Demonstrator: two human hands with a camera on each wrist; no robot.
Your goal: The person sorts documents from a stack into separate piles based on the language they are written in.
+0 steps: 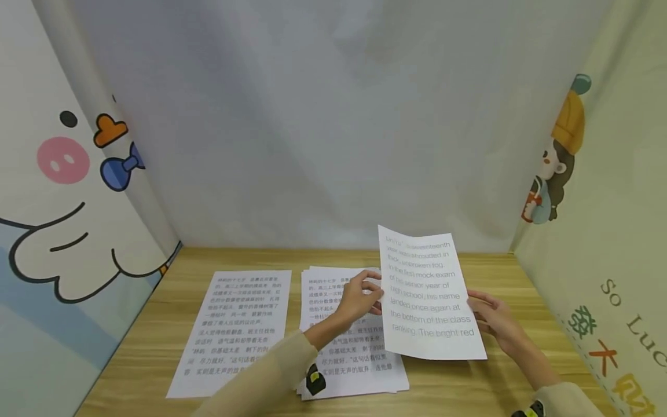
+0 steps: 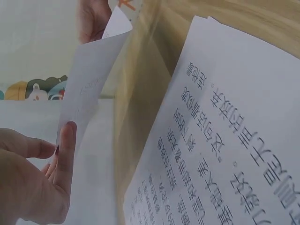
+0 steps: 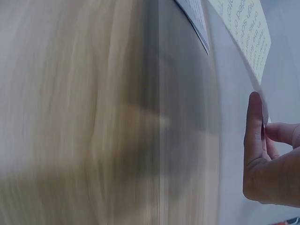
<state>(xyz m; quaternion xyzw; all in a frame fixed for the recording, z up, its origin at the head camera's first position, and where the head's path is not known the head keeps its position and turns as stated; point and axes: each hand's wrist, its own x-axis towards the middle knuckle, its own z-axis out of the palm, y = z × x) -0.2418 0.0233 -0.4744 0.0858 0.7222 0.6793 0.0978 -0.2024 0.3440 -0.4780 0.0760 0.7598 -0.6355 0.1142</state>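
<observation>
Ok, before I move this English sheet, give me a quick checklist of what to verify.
1. English sheet gripped at both sides: ok, left hand and right hand each pinch an edge.
2. Sheet raised off the table: ok.
3. Sheet held flat: not ok, it curves.
4. Only one sheet in the hands: cannot tell.
5. Middle stack squared up: not ok, corners stick out.
6. Leftmost paper apart from that stack: ok, bare table shows between.

Grey-lettered white sheet [image 1: 427, 294]; wood-grained table [image 1: 448, 388], seemingly yellowish tan.
</observation>
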